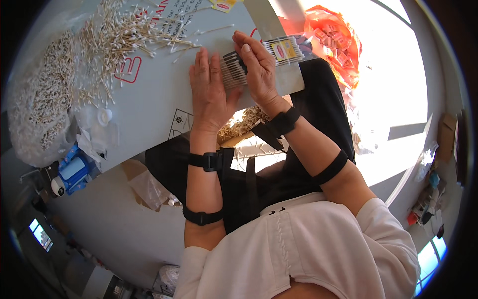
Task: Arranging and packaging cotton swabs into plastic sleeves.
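From the L: the left hand (208,97) is back-up over the surface (144,117), its grip apart, thumb spread; then, btwn the 2 hands, a blurred row of swabs (233,74); then the right hand (260,71), bent over the row's R end, fingers close together, tho I can't tell if that grip is clamped on anything. Just beyond it lies a swab pack w/ a yellow label (285,50). Looks to me like the lining-up step; next move prob. calls for light, even pressure from both sides so no sticks skew. Surface & room, L to R: a clear bag (31,149) full of swabs, a blue-and-white object (74,169) (can't ID), a loose swab heap (119,42), pale sticks (241,124) below the surface's edge, an orange bag (351,74) w/ pink packs, & a cardboard box (447,132), far R.
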`<state>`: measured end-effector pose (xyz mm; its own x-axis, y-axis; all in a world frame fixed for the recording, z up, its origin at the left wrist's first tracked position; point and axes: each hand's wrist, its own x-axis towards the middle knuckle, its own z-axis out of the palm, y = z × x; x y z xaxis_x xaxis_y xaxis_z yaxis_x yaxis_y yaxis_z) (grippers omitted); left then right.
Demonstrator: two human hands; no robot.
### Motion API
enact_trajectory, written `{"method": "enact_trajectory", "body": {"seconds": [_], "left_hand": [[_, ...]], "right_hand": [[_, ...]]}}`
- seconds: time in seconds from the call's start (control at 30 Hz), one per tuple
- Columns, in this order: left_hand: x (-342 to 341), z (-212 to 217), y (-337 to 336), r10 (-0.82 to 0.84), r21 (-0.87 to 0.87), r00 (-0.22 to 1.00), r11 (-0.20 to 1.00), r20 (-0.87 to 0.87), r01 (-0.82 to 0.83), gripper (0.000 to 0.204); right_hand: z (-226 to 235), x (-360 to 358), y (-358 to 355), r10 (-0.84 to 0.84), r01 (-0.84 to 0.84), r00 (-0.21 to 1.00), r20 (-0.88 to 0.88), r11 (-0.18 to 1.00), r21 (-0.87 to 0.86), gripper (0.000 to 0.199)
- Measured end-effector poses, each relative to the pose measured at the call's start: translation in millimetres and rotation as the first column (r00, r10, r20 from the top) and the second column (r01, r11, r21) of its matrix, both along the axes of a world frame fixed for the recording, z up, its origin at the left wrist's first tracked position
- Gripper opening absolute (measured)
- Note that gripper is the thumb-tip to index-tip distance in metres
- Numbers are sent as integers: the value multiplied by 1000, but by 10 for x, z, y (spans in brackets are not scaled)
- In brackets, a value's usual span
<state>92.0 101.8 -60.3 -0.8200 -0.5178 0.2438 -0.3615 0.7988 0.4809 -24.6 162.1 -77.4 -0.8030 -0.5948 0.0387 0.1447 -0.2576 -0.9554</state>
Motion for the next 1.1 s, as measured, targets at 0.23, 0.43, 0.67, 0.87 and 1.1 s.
{"method": "enact_trajectory", "body": {"seconds": [0.23,0.43,0.67,0.87,1.1], "left_hand": [[-21,-49,-49,-20,-102,994,994,106,31,80],[-62,-97,-16,79,165,980,985,-182,-49,71],[-284,-141,18,484,701,732,713,-480,-12,61],[-234,-87,-13,468,729,711,678,-524,92,61],[33,35,113,76,-94,991,993,110,-65,82]], "right_hand": [[31,-76,12,30,-26,998,59,998,-61,33],[3,-73,11,81,-80,995,53,997,-21,33],[-37,-4,-49,95,-94,994,-58,995,28,37],[-25,-26,-30,79,-79,997,-3,997,3,37],[127,-259,306,164,-103,962,-219,959,264,17]]}}
